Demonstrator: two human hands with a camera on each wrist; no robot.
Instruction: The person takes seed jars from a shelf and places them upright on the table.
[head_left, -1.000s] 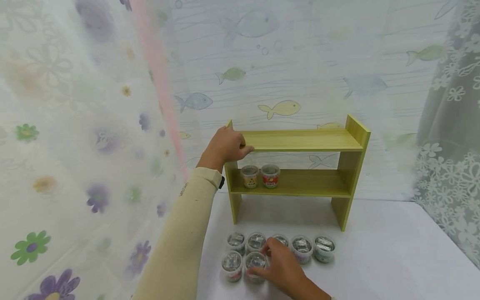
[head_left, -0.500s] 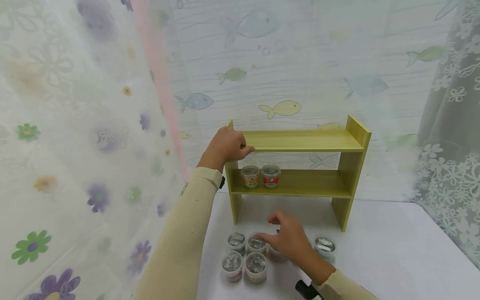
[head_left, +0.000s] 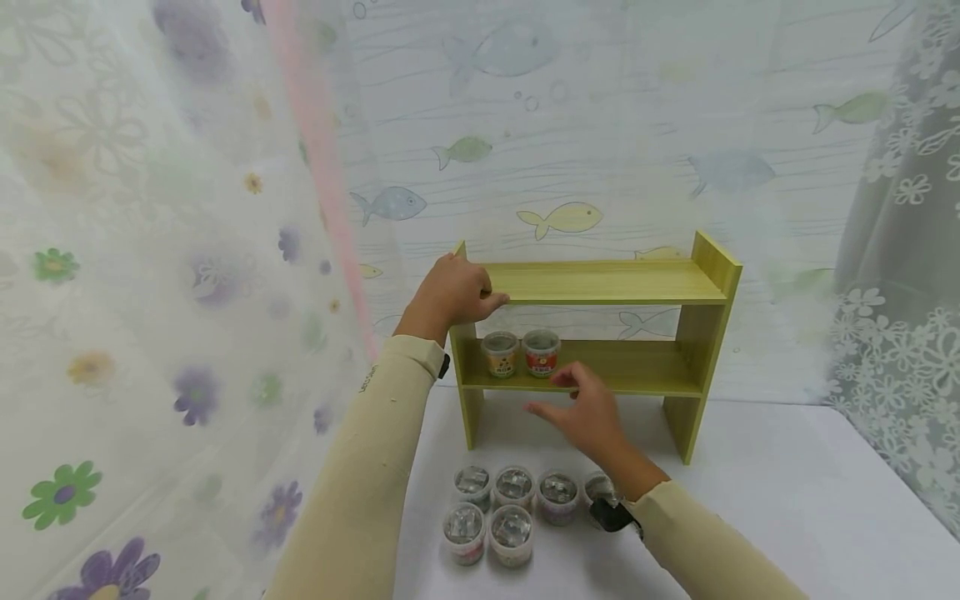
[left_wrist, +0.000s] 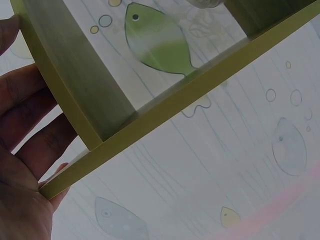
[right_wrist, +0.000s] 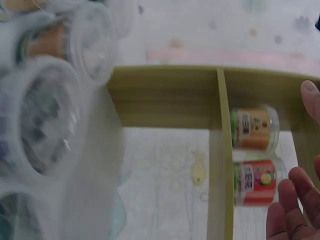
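My left hand [head_left: 453, 289] grips the upper left corner of a small wooden shelf [head_left: 600, 282]; in the left wrist view its fingers [left_wrist: 37, 145] curl round the board. On the middle board stand an orange-labelled plastic tub [head_left: 501, 355] and a red-labelled plastic tub [head_left: 541, 354], side by side at the left. My right hand [head_left: 592, 417] hovers in front of that board, just below and right of the red-labelled tub, thumb and fingers spread with nothing between them. In the right wrist view its fingertips [right_wrist: 295, 177] appear beside the red-labelled tub; whether they touch it I cannot tell.
Several lidded clear tubs [head_left: 512, 533] stand close together on the white table [head_left: 757, 500] in front of the shelf. My right forearm partly covers the tubs at the right. Patterned curtains [head_left: 600, 125] hang behind and at both sides.
My right hand has risen from above the tabletop tubs, up and forward to the middle board. My left hand stays on the shelf corner. The two tubs on the board have not moved.
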